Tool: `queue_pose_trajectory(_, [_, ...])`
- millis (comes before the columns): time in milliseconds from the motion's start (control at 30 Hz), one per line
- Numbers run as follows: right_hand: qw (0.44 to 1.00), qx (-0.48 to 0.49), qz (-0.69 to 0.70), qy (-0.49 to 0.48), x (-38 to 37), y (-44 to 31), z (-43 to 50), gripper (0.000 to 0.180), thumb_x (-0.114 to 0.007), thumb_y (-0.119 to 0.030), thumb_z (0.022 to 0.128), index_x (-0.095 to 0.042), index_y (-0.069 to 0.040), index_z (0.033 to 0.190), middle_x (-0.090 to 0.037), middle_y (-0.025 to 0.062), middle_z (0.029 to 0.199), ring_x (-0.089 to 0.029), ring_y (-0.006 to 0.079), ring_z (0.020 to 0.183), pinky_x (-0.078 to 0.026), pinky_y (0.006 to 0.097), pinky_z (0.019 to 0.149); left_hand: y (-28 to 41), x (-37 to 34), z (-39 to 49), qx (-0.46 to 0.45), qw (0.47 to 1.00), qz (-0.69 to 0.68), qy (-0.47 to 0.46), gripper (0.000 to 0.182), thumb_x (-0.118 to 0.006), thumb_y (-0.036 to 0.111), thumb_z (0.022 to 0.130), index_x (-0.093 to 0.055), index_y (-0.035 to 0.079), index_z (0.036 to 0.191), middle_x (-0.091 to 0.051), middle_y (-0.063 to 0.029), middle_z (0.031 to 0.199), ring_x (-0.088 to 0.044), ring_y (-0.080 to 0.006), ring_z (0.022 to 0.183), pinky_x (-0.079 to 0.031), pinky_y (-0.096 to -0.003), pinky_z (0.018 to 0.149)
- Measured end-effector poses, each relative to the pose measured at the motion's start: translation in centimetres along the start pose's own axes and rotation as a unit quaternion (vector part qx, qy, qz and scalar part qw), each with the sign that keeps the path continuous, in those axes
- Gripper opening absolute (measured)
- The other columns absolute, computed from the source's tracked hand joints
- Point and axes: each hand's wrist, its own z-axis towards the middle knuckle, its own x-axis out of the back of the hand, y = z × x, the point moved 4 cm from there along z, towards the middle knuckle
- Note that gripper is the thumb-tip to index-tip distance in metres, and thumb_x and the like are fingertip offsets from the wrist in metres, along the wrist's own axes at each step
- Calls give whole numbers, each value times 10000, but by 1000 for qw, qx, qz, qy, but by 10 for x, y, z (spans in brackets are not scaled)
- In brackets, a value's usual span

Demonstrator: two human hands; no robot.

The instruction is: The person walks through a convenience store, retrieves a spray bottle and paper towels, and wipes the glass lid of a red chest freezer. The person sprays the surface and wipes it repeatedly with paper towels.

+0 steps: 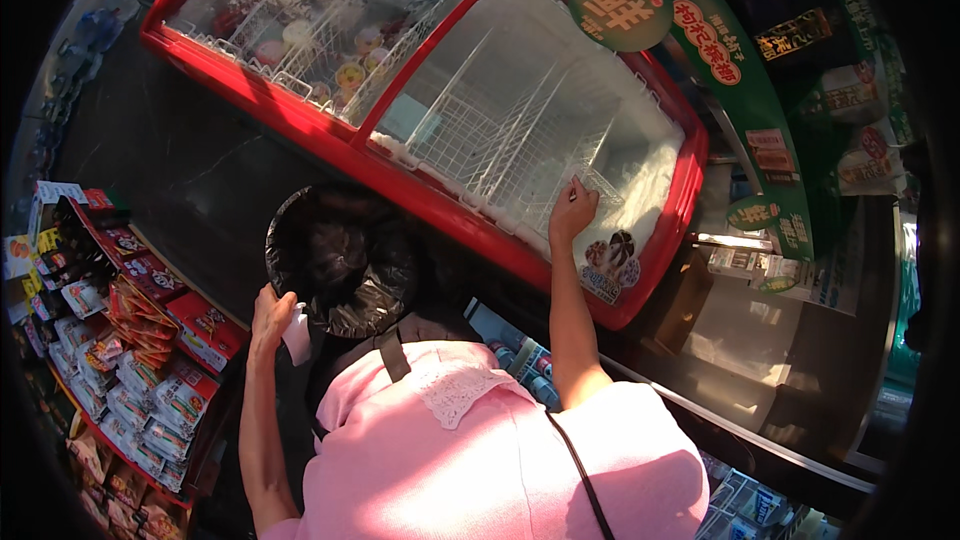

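Note:
My left hand is at the rim of a round bin lined with a black plastic bag. A white piece of tissue or paper hangs from its fingers. Over the right part of a red chest freezer is my right hand, close to the sliding glass lid. Its fingers are curled; whether it touches the glass or grips something small cannot be made out. White wire baskets and frost show beneath the glass. Wrapped frozen treats lie under the left lid.
Racks of packaged snacks stand at the left. A green printed display and hanging packets are at the right, above a counter with a metal edge. Bottles sit low beside my body. A dark floor lies before the freezer.

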Motion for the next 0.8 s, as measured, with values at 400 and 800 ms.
queue_pose_trajectory(400, [999, -5, 47, -13, -9, -53, -18, 192, -679, -72, 799, -742, -42, 979, -570, 118, 777, -600, 281, 763, -487, 382, 679, 19, 12, -1, -5, 999, 42, 1, 311, -562, 194, 738, -605, -63, 909, -651, -169, 736, -649, -255, 713, -490, -392, 662])
queue_pose_trajectory(800, [987, 59, 141, -45, -55, -92, 110, 198, -699, -73, 796, -753, -97, 985, -631, 75, 812, -614, 232, 710, -491, 359, 663, 19, 4, -6, -5, 1000, 16, -5, 320, -562, 183, 724, -598, -62, 926, -637, -179, 694, -647, -283, 665, -485, -405, 628])
